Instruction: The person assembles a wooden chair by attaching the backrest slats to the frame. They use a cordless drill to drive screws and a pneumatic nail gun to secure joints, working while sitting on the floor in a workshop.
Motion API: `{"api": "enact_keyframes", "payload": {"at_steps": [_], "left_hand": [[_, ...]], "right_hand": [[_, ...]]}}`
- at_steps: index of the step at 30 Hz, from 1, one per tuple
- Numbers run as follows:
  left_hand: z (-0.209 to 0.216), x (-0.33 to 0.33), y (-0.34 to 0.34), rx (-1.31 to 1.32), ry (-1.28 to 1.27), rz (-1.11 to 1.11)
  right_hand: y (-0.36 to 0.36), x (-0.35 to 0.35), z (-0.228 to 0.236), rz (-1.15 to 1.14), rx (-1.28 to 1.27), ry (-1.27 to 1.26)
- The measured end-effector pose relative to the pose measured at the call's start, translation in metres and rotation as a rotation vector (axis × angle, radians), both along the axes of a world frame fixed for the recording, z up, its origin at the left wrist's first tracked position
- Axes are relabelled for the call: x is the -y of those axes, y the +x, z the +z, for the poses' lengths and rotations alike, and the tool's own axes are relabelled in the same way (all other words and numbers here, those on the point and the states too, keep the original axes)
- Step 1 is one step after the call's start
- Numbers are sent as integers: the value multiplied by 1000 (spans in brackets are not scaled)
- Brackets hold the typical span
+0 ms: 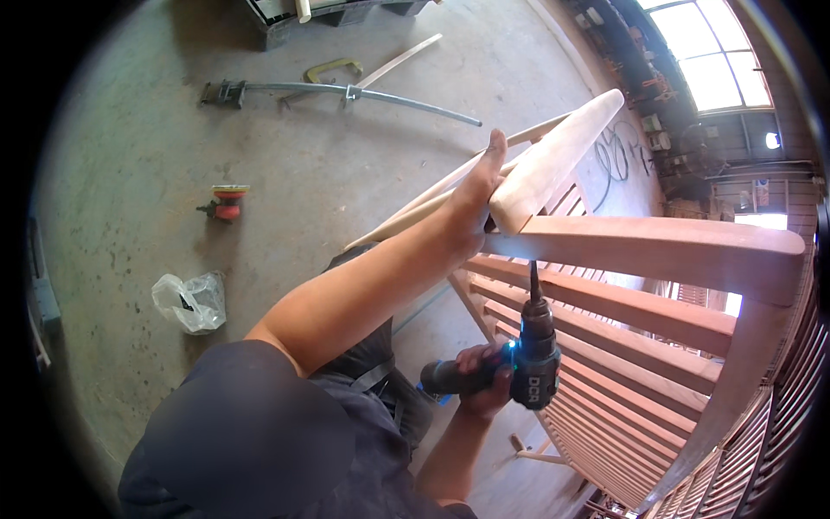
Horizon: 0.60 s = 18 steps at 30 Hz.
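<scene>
A slatted wooden bench frame (657, 246) stands tilted at the right. My left hand (478, 192) is against the near end of its pale, rounded armrest (558, 164), thumb sticking up and the other fingers mostly hidden behind the wood. Below it, my right hand (486, 381) is wrapped round the handle of a dark cordless drill (536, 346). The drill's small light glows blue-white. Its bit (534, 281) points up at the edge of the thick top rail, close to the armrest joint; whether the tip is in the wood I cannot tell.
On the concrete floor lie a long bar clamp (389, 97), a yellow-green C-clamp (333, 67), a red sander (228, 203) and a clear plastic bag (194, 303). A dark pallet (277, 35) is at the far edge. A coiled hose (614, 160) lies behind the bench.
</scene>
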<state>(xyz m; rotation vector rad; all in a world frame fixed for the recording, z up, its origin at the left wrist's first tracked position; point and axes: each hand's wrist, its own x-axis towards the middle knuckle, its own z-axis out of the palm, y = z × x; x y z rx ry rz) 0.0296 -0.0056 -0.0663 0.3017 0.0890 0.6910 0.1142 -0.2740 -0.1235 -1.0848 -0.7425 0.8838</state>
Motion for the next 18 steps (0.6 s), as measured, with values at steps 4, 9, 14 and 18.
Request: {"api": "enact_keyframes", "payload": {"at_steps": [4, 9, 14, 18], "left_hand": [[-1, 0, 2, 1, -28, -24], [0, 1, 2, -2, -1, -5], [-6, -2, 7, -9, 8, 11], [5, 3, 1, -27, -26, 1]], "right_hand": [[-2, 4, 2, -21, 29, -43], [-11, 1, 3, -33, -27, -31], [-8, 4, 3, 8, -20, -37], [-10, 5, 6, -3, -6, -25]]}}
